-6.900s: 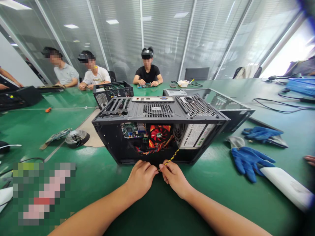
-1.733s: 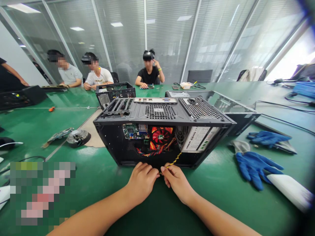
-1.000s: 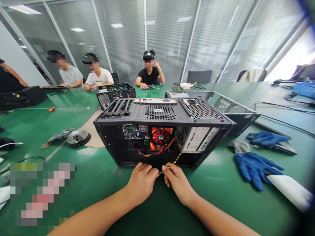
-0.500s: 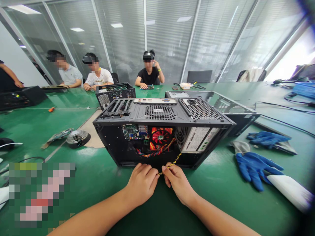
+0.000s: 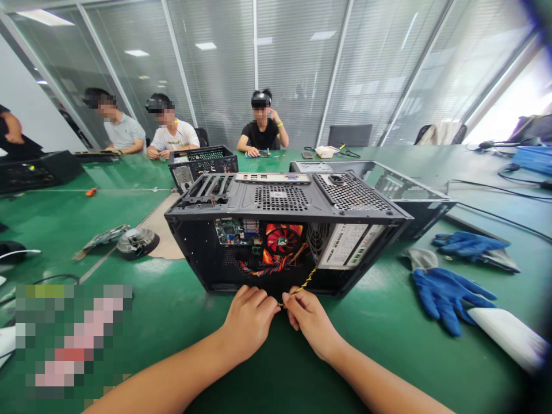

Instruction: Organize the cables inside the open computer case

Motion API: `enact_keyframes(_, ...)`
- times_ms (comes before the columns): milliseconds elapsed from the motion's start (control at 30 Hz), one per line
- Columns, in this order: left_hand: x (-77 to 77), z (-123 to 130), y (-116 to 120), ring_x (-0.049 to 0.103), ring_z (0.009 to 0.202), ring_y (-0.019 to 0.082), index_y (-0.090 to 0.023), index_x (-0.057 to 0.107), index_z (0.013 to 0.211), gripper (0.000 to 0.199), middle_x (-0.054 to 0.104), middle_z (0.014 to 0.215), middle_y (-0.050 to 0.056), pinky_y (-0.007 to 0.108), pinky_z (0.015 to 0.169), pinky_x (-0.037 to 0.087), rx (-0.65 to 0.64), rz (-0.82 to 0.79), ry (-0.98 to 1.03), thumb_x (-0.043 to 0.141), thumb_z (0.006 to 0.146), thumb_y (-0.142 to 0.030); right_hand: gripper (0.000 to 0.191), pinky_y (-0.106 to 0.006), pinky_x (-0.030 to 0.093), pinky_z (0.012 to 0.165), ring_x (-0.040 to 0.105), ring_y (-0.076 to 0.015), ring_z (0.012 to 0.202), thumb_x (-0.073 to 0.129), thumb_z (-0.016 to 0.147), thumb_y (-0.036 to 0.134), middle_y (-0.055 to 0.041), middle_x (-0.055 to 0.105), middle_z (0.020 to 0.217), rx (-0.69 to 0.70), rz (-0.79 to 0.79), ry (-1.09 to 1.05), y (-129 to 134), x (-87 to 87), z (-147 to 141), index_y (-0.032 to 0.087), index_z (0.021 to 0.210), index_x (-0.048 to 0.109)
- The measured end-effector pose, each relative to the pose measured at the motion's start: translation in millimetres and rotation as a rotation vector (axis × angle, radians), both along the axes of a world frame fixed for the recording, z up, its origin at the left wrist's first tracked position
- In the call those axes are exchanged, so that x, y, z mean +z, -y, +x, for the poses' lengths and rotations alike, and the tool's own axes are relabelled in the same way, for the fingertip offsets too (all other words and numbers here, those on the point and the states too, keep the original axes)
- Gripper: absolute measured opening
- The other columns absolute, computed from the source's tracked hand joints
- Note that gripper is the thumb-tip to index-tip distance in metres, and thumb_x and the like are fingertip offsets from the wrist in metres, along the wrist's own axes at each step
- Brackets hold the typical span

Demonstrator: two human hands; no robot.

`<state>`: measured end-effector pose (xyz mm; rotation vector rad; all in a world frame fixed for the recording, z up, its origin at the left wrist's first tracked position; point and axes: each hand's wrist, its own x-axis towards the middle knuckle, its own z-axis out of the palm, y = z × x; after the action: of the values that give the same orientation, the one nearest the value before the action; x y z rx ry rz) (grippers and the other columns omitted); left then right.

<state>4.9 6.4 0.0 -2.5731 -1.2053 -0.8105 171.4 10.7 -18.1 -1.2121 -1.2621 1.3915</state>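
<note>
A black computer case (image 5: 276,198) stands on the green table with its side open toward me. Inside it are a motherboard (image 5: 233,231), a red fan (image 5: 283,240), a bundle of coloured wires (image 5: 267,270) and a power supply (image 5: 349,246). A twisted yellow-and-black cable (image 5: 309,279) runs from beside the power supply down to my hands. My left hand (image 5: 252,316) is closed on the cable's lower end, its tip hidden by the fingers. Close beside it, my right hand (image 5: 308,316) pinches the same cable between thumb and forefinger.
Blue gloves (image 5: 448,290) and a white object (image 5: 509,333) lie at the right. Another case (image 5: 422,192) stands behind on the right, a smaller one (image 5: 202,161) behind on the left. A round metal part (image 5: 137,242) lies at the left. Several people sit or stand across the table.
My hands have come slightly closer together on the cable, leaving less of it showing between them. At the far left, the standing person's arm has shifted. The case stays put.
</note>
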Motion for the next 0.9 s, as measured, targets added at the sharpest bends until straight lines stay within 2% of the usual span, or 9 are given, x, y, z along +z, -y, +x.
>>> enact_keyframes(200, 0.5, -0.5, -0.1, 0.050, 0.063, 0.017, -0.018, 0.060, 0.072, 0.032, 0.055, 0.065, 0.002, 0.032, 0.063, 0.033, -0.013, -0.021, 0.008, 0.043, 0.099, -0.023, 0.046, -0.022, 0.036, 0.042, 0.045, -0.0097, 0.044, 0.064, 0.079, 0.061, 0.0046, 0.048, 0.052, 0.023, -0.015, -0.031, 0.1, 1.2, 0.0, 0.019, 0.063, 0.051)
enact_keyframes(633, -1.5, 0.0, 2.9, 0.053, 0.068, 0.018, -0.017, 0.063, 0.081, 0.020, 0.060, 0.072, 0.003, 0.033, 0.069, 0.038, -0.052, -0.052, 0.087, 0.048, 0.095, -0.019, 0.051, -0.022, 0.034, 0.040, 0.041, -0.0088, 0.040, 0.059, 0.079, 0.067, 0.0057, 0.045, 0.048, -0.018, 0.004, 0.039, 0.3, 0.5, -0.6, 0.021, 0.060, 0.046)
enact_keyframes(900, -1.2, 0.9, 2.8, 0.050, 0.065, 0.019, -0.017, 0.061, 0.077, 0.027, 0.057, 0.068, 0.002, 0.033, 0.065, 0.034, -0.026, -0.056, 0.034, 0.043, 0.098, -0.019, 0.050, -0.022, 0.033, 0.041, 0.042, -0.0089, 0.041, 0.061, 0.079, 0.065, 0.0055, 0.045, 0.048, -0.007, -0.010, 0.013, -1.1, -3.2, 0.2, 0.020, 0.062, 0.048)
